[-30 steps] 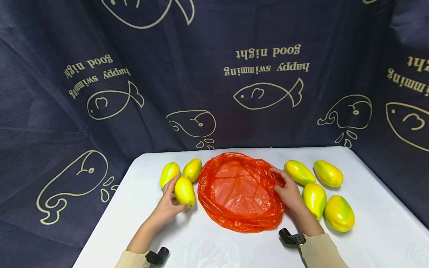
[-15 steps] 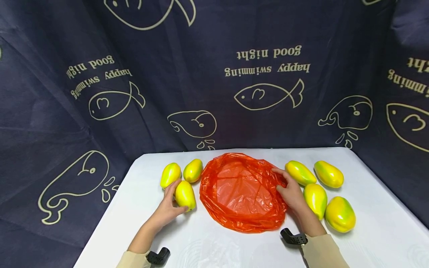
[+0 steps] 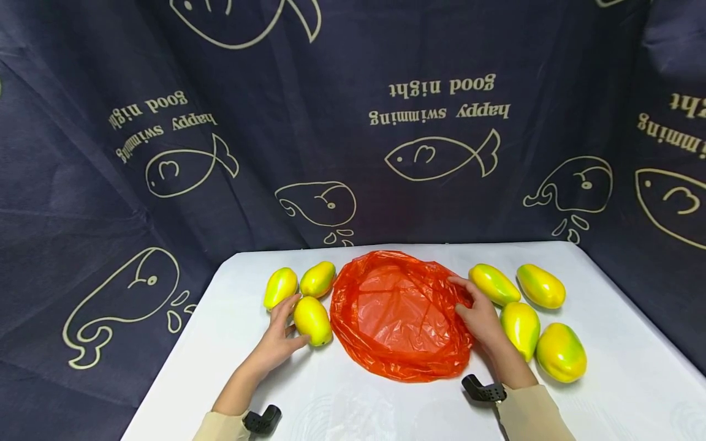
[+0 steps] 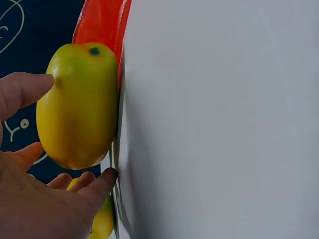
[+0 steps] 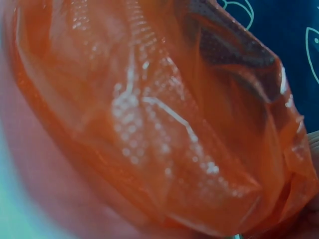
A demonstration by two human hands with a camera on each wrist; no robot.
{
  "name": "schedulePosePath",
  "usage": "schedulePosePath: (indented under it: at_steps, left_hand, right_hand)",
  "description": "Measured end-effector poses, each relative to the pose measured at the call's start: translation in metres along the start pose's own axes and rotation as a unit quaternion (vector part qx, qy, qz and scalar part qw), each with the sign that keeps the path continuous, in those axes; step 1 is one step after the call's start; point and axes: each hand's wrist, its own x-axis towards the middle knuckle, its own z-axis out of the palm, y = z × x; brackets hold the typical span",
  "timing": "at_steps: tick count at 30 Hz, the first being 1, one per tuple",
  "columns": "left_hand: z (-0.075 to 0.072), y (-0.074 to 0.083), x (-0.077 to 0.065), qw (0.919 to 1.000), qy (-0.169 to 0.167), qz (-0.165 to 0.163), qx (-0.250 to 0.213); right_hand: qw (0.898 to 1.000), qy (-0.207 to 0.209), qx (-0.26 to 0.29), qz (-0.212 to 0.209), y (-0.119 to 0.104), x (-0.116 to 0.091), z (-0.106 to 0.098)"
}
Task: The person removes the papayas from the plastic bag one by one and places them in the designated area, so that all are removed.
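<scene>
A yellow-green papaya [image 3: 312,321] lies just left of the red plastic bag [image 3: 399,367]. My left hand [image 3: 276,340] is at its left side, thumb and fingers spread. In the left wrist view the thumb tip touches the papaya [image 4: 79,109], while the other fingers are stretched out below it with a gap. Two more papayas, a front one [image 3: 280,289] and a back one [image 3: 318,280], lie beyond that hand. On the bag's right rim, my right hand [image 3: 481,318] holds the film between thumb and fingers. Bag film [image 5: 149,124] fills most of the right wrist view.
Several papayas lie right of the right hand, among them a near one [image 3: 561,353] and a far one [image 3: 540,286]. They stand on a white-covered table [image 3: 375,416]. A dark blue curtain [image 3: 342,147] printed with fish and whales hangs behind.
The papaya by the left hand has shifted toward the near right, up to the bag, and turned, coming partly out from between the fingers. The right hand has barely moved.
</scene>
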Motion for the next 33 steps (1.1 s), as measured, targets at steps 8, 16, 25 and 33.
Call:
schedulePosePath:
  at_steps: [8, 16, 25, 33]
  left_hand:
    - [-0.001, -0.002, 0.000, 1.0000, 0.002, 0.004, 0.005]
    - [-0.001, -0.001, 0.000, 0.9999, -0.001, 0.013, 0.002]
    - [-0.001, 0.010, 0.001, 0.9977, 0.014, 0.027, 0.060]
    - [-0.010, 0.037, 0.013, 0.9826, 0.083, 0.066, 0.153]
  right_hand:
    - [1.000, -0.005, 0.010, -0.010, 0.001, 0.001, 0.000]
    - [1.000, 0.005, 0.001, -0.017, -0.001, 0.002, 0.003]
    - [0.996, 0.038, -0.048, -0.064, -0.012, -0.001, 0.001]
    - [0.984, 0.054, -0.138, -0.096, -0.032, -0.008, -0.022]
